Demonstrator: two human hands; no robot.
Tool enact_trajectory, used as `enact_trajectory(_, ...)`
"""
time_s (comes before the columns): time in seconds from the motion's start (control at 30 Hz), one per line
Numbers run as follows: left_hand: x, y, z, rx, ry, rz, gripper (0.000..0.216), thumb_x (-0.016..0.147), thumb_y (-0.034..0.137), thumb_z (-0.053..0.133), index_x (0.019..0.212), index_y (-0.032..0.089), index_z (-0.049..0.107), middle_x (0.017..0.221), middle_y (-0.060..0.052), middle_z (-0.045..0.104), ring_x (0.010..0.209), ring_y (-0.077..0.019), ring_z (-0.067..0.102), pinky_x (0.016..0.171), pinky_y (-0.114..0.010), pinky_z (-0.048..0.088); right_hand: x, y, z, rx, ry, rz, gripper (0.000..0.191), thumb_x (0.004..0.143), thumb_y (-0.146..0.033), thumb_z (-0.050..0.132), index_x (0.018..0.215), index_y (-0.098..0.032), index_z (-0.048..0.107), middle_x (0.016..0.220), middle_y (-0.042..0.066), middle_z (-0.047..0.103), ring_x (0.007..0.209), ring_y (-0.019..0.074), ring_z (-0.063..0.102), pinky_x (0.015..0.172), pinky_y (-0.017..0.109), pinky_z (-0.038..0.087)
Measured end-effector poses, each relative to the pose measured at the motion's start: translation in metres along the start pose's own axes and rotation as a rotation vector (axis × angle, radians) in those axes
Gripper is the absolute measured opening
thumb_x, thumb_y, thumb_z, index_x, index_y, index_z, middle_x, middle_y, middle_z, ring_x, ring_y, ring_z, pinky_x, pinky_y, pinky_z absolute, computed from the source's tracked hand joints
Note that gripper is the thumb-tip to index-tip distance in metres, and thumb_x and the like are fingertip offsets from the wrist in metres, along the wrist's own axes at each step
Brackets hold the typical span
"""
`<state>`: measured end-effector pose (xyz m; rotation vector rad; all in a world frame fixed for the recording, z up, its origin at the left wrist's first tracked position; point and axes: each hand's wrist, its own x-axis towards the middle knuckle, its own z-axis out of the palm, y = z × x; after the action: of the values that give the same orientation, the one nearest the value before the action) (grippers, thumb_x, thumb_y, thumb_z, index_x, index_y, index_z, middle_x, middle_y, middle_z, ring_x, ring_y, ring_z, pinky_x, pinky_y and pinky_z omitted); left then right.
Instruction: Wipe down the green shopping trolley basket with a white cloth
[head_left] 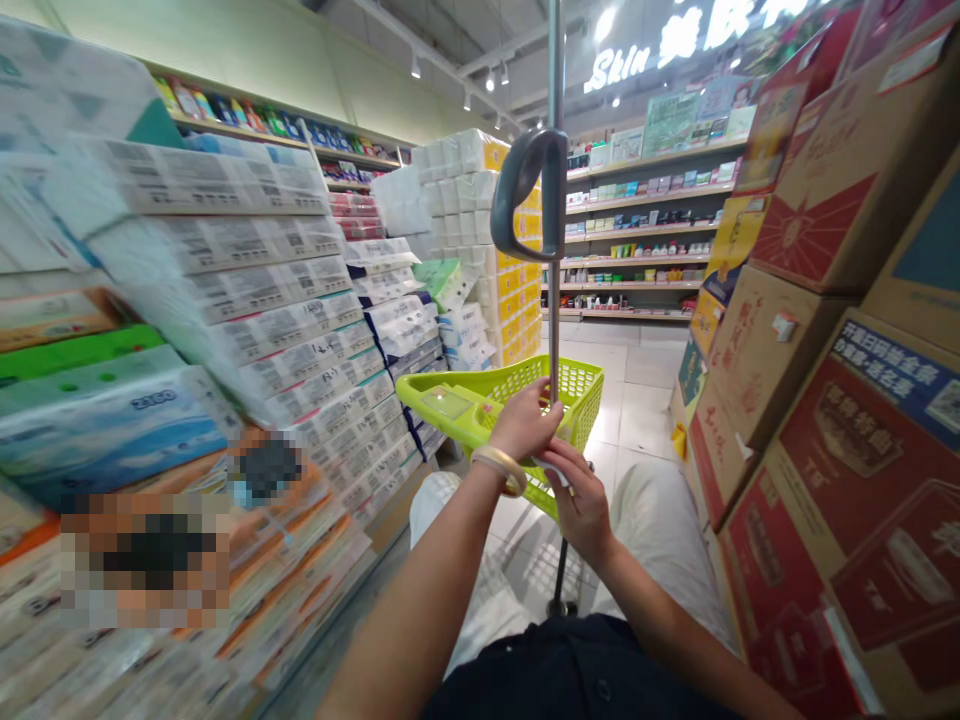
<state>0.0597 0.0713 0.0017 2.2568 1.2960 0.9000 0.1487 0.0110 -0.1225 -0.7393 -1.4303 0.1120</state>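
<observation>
So we're in a shop aisle, and the green basket (517, 400) sits right in the middle on the pale floor tiles (637, 400). The left hand (529, 425) is curled over the near rim of the basket, fingers bent down on the edge, with a pale bangle (504, 468) on that wrist. The right hand (581, 505) is just below and to the right of it, against the near corner of the basket, fingers half closed; can't tell whether it's actually gripping anything. A metal pole (554, 300) rises straight up from the basket to a grey handle (529, 190) above it. Left of the basket are stacked packs of tissue paper (300, 330), pretty blurred. Right of it, big cardboard boxes (817, 380) piled high. Behind the basket, shelves of small goods (637, 230).
</observation>
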Motion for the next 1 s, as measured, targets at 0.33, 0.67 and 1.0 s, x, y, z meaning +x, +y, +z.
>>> enact_trajectory(0.33, -0.004, -0.014, -0.007, 0.084, -0.100, -0.072, 0.047, 0.084, 0.022, 0.050, 0.131, 0.026, 0.050, 0.120, -0.004, 0.068, 0.091, -0.0185, 0.070, 0.093, -0.035, 0.049, -0.001, 0.032, 0.008, -0.017, 0.081, 0.182, 0.025, 0.095, -0.024, 0.054, 0.112, -0.026, 0.072, 0.122, 0.009, 0.069, 0.116, 0.0205, 0.064, 0.104, 0.040, 0.050)
enact_trajectory(0.67, -0.013, -0.015, -0.013, 0.111, -0.081, -0.054, 0.047, 0.083, 0.022, 0.053, 0.129, 0.028, 0.053, 0.116, 0.000, 0.070, 0.087, -0.0165, 0.070, 0.089, -0.031, 0.050, 0.010, 0.036, 0.010, -0.021, 0.193, 0.335, 0.025, 0.093, -0.033, 0.055, 0.107, -0.021, 0.072, 0.115, 0.011, 0.071, 0.111, 0.0225, 0.065, 0.099, 0.043, 0.052)
enact_trajectory(1.0, -0.026, -0.015, -0.021, 0.105, -0.071, 0.000, 0.043, 0.084, 0.023, 0.053, 0.127, 0.026, 0.054, 0.112, -0.002, 0.072, 0.089, -0.0167, 0.070, 0.081, -0.029, 0.054, -0.003, 0.044, 0.007, -0.218, 0.033, 0.140, 0.055, 0.083, -0.008, 0.047, 0.135, -0.024, 0.055, 0.136, 0.009, 0.058, 0.130, 0.0218, 0.052, 0.112, 0.044, 0.044)
